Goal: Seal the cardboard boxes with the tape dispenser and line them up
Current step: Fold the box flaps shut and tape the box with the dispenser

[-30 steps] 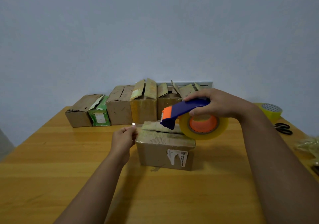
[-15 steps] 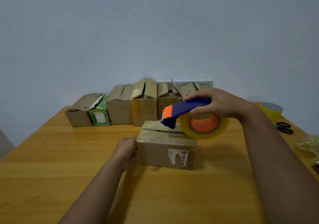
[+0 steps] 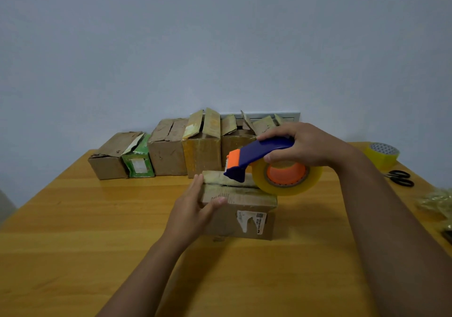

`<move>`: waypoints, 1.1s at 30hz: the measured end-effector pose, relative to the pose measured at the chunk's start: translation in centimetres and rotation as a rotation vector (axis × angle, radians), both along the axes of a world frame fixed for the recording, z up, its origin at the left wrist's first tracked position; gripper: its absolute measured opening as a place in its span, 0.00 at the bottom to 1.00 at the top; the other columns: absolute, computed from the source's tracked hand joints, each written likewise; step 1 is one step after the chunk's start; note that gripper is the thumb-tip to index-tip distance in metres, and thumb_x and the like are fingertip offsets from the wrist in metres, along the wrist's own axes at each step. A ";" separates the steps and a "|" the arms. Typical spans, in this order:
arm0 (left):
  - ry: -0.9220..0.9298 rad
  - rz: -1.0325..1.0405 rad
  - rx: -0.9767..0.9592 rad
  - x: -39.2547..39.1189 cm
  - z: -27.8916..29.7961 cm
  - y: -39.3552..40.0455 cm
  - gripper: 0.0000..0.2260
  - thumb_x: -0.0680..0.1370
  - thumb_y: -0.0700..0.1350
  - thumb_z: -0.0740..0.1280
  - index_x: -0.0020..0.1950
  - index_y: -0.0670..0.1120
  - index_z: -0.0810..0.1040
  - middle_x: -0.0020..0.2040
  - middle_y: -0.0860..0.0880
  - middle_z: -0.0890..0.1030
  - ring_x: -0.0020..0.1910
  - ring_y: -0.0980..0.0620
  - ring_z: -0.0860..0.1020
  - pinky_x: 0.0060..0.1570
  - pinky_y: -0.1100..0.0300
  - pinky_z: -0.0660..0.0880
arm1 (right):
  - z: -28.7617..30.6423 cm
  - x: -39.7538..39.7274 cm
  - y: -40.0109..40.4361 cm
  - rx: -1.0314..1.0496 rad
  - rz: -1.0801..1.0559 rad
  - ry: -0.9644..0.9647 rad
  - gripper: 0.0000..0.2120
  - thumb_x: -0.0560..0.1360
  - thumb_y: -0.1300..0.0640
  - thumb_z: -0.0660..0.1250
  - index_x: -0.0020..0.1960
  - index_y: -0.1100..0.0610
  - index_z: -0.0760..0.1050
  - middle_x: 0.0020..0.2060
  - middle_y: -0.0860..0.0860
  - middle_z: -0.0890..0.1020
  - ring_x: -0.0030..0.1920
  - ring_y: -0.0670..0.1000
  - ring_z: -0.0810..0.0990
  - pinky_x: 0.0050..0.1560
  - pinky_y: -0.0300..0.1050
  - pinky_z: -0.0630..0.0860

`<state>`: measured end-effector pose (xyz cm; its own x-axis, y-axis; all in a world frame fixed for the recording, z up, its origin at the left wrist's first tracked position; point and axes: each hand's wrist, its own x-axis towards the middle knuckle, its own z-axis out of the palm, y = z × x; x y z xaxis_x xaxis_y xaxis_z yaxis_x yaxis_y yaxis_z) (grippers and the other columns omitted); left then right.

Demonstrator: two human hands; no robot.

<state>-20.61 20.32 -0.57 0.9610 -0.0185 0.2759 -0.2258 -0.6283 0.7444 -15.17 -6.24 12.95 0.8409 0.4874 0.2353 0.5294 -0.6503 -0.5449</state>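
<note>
The left hand (image 3: 193, 209) lay against the left end of a cardboard box (image 3: 241, 213) that stood near the middle of the wooden table (image 3: 73, 231). Its fingers were straight and together, flat against that end with the tips at the top edge, while the thumb reached round the front corner onto the front face. The forearm ran up from the near edge of the table, wrist roughly straight.

The right hand (image 3: 302, 147) was curled round the blue handle of a tape dispenser (image 3: 266, 164), thumb underneath and fingers folded over the top, the forearm coming in from the right near corner. The dispenser hung over the back right part of the box top, its orange nose pointing left and down, close to the seam between the flaps. Whether the nose touched the cardboard could not be told. A roll of clear yellowish tape sat on its orange hub.

The box was brown, creased and worn, its top flaps closed along a dark seam, with a torn white label (image 3: 252, 220) on the front.

Along the far edge of the table stood a row of boxes (image 3: 168, 150), all scuffed cardboard, one of them green (image 3: 138, 160), several with flaps standing up. Towards the far right corner lay a spare roll of yellowish tape (image 3: 381, 155) and, just in front of it, black-handled scissors (image 3: 400, 177). Crumpled clear plastic (image 3: 437, 202) lay at the right edge.
</note>
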 end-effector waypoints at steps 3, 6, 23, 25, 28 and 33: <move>-0.007 0.022 0.018 -0.1 0.4 0.2 0.39 0.70 0.66 0.63 0.77 0.54 0.55 0.76 0.47 0.64 0.73 0.48 0.65 0.64 0.47 0.73 | 0.1 0.3 0.5 -0.027 -0.011 -0.024 0.19 0.72 0.47 0.73 0.61 0.40 0.76 0.51 0.33 0.74 0.52 0.40 0.74 0.48 0.36 0.71; -0.001 0.042 0.039 -0.1 0.7 1.2 0.39 0.70 0.64 0.63 0.78 0.50 0.58 0.76 0.47 0.64 0.73 0.47 0.64 0.64 0.47 0.72 | 0.2 0.8 1.4 -0.046 0.000 -0.028 0.18 0.71 0.44 0.74 0.60 0.38 0.77 0.53 0.37 0.77 0.53 0.44 0.76 0.53 0.43 0.75; 0.074 -0.075 0.390 4.0 3.1 2.8 0.48 0.70 0.73 0.63 0.80 0.53 0.46 0.78 0.55 0.59 0.74 0.54 0.61 0.67 0.51 0.69 | 2.6 2.3 4.0 -0.231 0.116 0.072 0.21 0.72 0.40 0.70 0.64 0.41 0.76 0.57 0.40 0.77 0.53 0.44 0.77 0.54 0.40 0.76; 0.045 -0.054 0.396 3.8 2.7 2.8 0.47 0.69 0.74 0.62 0.80 0.53 0.49 0.78 0.54 0.60 0.73 0.55 0.63 0.65 0.52 0.70 | 2.1 2.5 3.2 -0.186 0.106 0.070 0.24 0.69 0.34 0.71 0.63 0.38 0.76 0.58 0.39 0.77 0.55 0.44 0.77 0.56 0.42 0.76; 0.023 -0.044 0.414 3.8 2.6 2.9 0.46 0.70 0.73 0.61 0.80 0.53 0.50 0.77 0.54 0.62 0.72 0.55 0.64 0.64 0.55 0.70 | 1.3 2.6 2.1 -0.057 0.110 0.109 0.23 0.67 0.34 0.68 0.62 0.34 0.75 0.57 0.35 0.76 0.57 0.40 0.75 0.57 0.42 0.74; -0.004 -0.037 0.429 3.9 2.6 2.7 0.45 0.70 0.73 0.61 0.79 0.52 0.52 0.76 0.53 0.64 0.71 0.54 0.65 0.62 0.55 0.71 | -0.1 2.4 1.0 0.067 0.119 0.142 0.25 0.67 0.33 0.67 0.63 0.33 0.74 0.63 0.35 0.74 0.64 0.41 0.72 0.67 0.54 0.69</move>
